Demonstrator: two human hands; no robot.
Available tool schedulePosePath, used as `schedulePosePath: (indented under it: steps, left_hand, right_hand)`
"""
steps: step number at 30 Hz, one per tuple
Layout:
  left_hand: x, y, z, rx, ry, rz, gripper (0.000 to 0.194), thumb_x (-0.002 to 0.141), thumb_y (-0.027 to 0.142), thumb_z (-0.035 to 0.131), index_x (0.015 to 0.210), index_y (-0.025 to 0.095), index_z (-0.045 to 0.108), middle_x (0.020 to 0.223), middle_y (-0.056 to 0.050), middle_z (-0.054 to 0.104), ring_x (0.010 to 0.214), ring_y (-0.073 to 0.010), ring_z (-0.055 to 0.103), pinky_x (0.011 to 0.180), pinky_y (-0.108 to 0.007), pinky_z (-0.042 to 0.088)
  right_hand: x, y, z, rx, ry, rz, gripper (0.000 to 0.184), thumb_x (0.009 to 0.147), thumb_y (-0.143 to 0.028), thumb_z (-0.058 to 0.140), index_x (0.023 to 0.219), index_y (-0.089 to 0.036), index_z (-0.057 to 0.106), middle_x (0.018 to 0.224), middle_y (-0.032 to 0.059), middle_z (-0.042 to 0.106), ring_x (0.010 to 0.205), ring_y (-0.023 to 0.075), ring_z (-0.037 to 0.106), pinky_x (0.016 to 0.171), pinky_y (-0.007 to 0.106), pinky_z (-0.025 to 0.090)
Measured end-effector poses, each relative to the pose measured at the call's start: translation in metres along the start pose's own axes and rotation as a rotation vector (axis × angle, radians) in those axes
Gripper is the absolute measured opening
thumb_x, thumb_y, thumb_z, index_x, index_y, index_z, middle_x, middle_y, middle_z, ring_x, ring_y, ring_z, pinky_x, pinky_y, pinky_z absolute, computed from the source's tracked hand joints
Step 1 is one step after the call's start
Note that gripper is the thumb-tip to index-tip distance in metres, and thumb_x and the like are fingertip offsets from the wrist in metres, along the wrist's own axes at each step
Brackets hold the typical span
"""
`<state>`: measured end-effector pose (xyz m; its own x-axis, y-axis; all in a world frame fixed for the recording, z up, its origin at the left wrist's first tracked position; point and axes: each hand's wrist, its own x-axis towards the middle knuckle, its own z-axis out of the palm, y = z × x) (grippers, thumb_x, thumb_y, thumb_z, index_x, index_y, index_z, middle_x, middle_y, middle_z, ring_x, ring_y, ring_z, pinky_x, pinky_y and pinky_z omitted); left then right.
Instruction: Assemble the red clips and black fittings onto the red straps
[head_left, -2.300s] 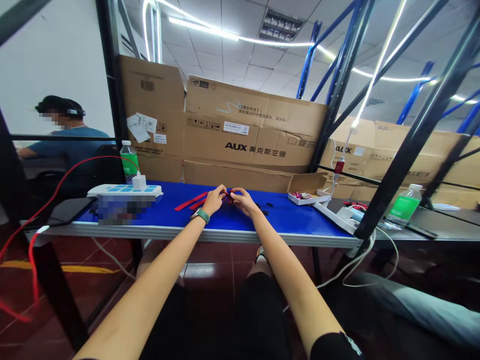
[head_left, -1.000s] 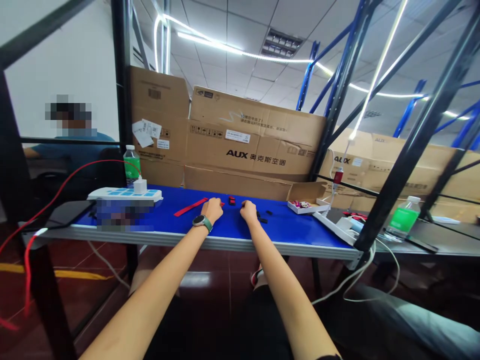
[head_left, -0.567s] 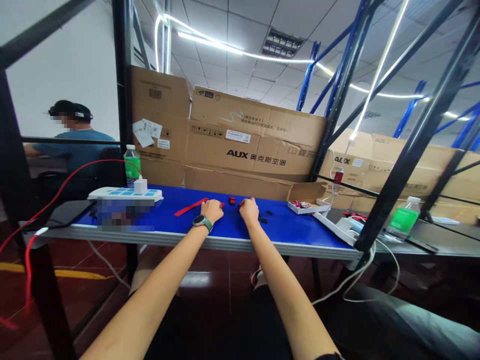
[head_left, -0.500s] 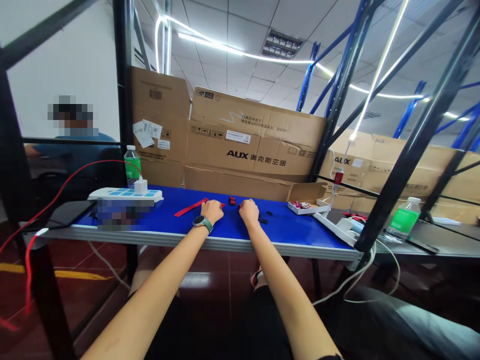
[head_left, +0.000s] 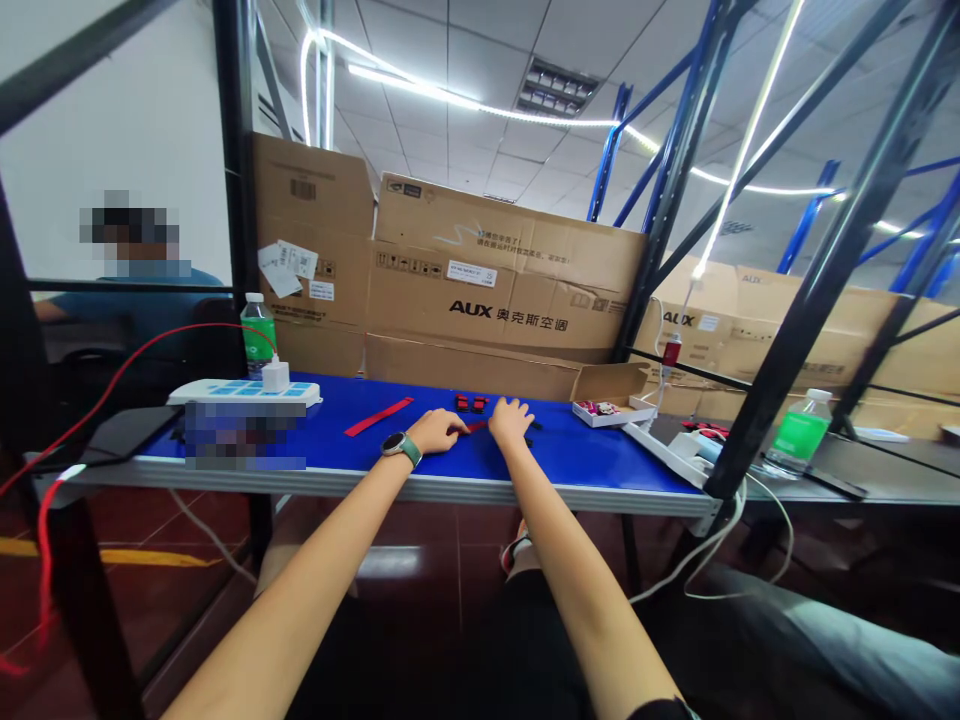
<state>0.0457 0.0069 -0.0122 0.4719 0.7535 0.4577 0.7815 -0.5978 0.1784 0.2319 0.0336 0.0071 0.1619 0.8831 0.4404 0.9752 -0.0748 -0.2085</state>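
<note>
Left hand open, palm down, fingers extended, just beside a small red piece. Right hand open, fingers spread, palm down on the blue bench, just beside small black pieces. Red-and-black clips sit beyond the hands, toward the bench's rear edge. A red strap lies further left.

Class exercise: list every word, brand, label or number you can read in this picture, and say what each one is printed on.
"AUX 奥克斯空调" on the central cardboard carton
"AUX" on the right-hand cardboard carton
"AUX" on the upper right carton
Too small to read: white label, barcode sticker, green bottle label, watch face
Pixelated, unreadable: patch on the table's front edge
</note>
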Motion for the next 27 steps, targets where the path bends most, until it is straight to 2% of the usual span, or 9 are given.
schedulePosePath:
  steps: [2, 4, 6, 9, 11, 16, 18, 22, 27]
  left_hand:
    - [0.0, 0.003, 0.0, 0.01, -0.048, 0.066, 0.043, 0.09, 0.02, 0.05, 0.123, 0.037, 0.071, 0.117, 0.0, 0.074, 0.112, -0.0206, 0.062, 0.102, -0.035, 0.043]
    - [-0.001, 0.006, -0.001, 0.03, -0.043, 0.064, 0.043, 0.093, 0.021, 0.05, 0.129, 0.039, 0.066, 0.123, -0.001, 0.072, 0.115, -0.022, 0.059, 0.104, -0.039, 0.04]
    - [-0.001, 0.008, -0.004, 0.045, 0.021, 0.028, 0.04, 0.093, 0.024, 0.054, 0.128, 0.037, 0.066, 0.127, -0.002, 0.069, 0.117, -0.0228, 0.056, 0.105, -0.039, 0.04]
    - [-0.001, 0.007, -0.007, 0.071, 0.097, -0.043, 0.027, 0.093, 0.029, 0.056, 0.111, 0.029, 0.075, 0.12, -0.006, 0.069, 0.113, -0.0242, 0.056, 0.102, -0.037, 0.041]
    - [-0.001, 0.005, -0.006, 0.075, 0.063, -0.049, 0.027, 0.093, 0.028, 0.053, 0.104, 0.028, 0.078, 0.115, -0.006, 0.07, 0.11, -0.0244, 0.057, 0.1, -0.038, 0.041]
    - [-0.001, 0.002, 0.0, 0.077, -0.028, 0.02, 0.04, 0.09, 0.018, 0.049, 0.115, 0.036, 0.075, 0.121, -0.002, 0.07, 0.114, -0.0245, 0.055, 0.101, -0.04, 0.038]
    - [-0.001, 0.002, 0.0, 0.082, -0.032, 0.015, 0.042, 0.09, 0.015, 0.048, 0.116, 0.036, 0.074, 0.121, -0.003, 0.069, 0.114, -0.0246, 0.054, 0.1, -0.041, 0.037]
    - [-0.002, 0.002, -0.002, 0.102, 0.003, -0.042, 0.039, 0.092, 0.017, 0.047, 0.111, 0.035, 0.076, 0.116, -0.005, 0.068, 0.111, -0.0244, 0.055, 0.097, -0.039, 0.038]
    - [-0.002, 0.001, -0.003, 0.134, 0.063, -0.125, 0.033, 0.093, 0.018, 0.047, 0.099, 0.03, 0.077, 0.11, -0.006, 0.067, 0.105, -0.024, 0.057, 0.094, -0.039, 0.039]
  right_hand:
    - [0.008, 0.013, 0.0, -0.003, -0.13, 0.024, 0.036, 0.093, -0.013, 0.051, 0.125, -0.014, 0.065, 0.131, 0.0248, 0.059, 0.125, 0.0361, 0.054, 0.098, 0.051, 0.042]
    - [0.016, 0.027, 0.001, -0.011, -0.176, -0.052, 0.035, 0.092, -0.008, 0.049, 0.121, -0.012, 0.067, 0.125, 0.0247, 0.063, 0.122, 0.0342, 0.057, 0.096, 0.045, 0.045]
    - [0.023, 0.041, 0.002, -0.007, -0.139, -0.139, 0.034, 0.089, -0.004, 0.051, 0.118, -0.011, 0.069, 0.12, 0.0237, 0.066, 0.117, 0.0303, 0.062, 0.095, 0.038, 0.046]
    - [0.033, 0.055, 0.003, 0.066, -0.067, -0.179, 0.032, 0.086, -0.004, 0.059, 0.115, -0.013, 0.07, 0.116, 0.019, 0.069, 0.111, 0.0247, 0.066, 0.094, 0.03, 0.046]
    - [0.039, 0.057, 0.002, 0.179, -0.025, -0.184, 0.03, 0.085, -0.009, 0.064, 0.114, -0.016, 0.071, 0.113, 0.0135, 0.072, 0.108, 0.0213, 0.068, 0.092, 0.026, 0.047]
    - [0.057, 0.056, 0.0, 0.383, 0.064, -0.107, 0.023, 0.087, -0.019, 0.067, 0.109, -0.019, 0.076, 0.105, 0.0093, 0.076, 0.102, 0.0182, 0.071, 0.088, 0.022, 0.05]
    - [0.062, 0.06, 0.0, 0.383, 0.022, -0.11, 0.022, 0.085, -0.017, 0.068, 0.106, -0.018, 0.077, 0.103, 0.0092, 0.077, 0.101, 0.0177, 0.071, 0.087, 0.022, 0.05]
    - [0.064, 0.075, -0.001, 0.296, -0.185, -0.241, 0.018, 0.079, -0.012, 0.073, 0.095, -0.017, 0.078, 0.096, 0.0065, 0.078, 0.097, 0.0174, 0.072, 0.086, 0.021, 0.05]
    - [0.053, 0.088, -0.006, 0.19, -0.197, -0.296, 0.018, 0.086, -0.022, 0.071, 0.103, -0.018, 0.076, 0.101, 0.0077, 0.077, 0.101, 0.0192, 0.07, 0.087, 0.023, 0.048]
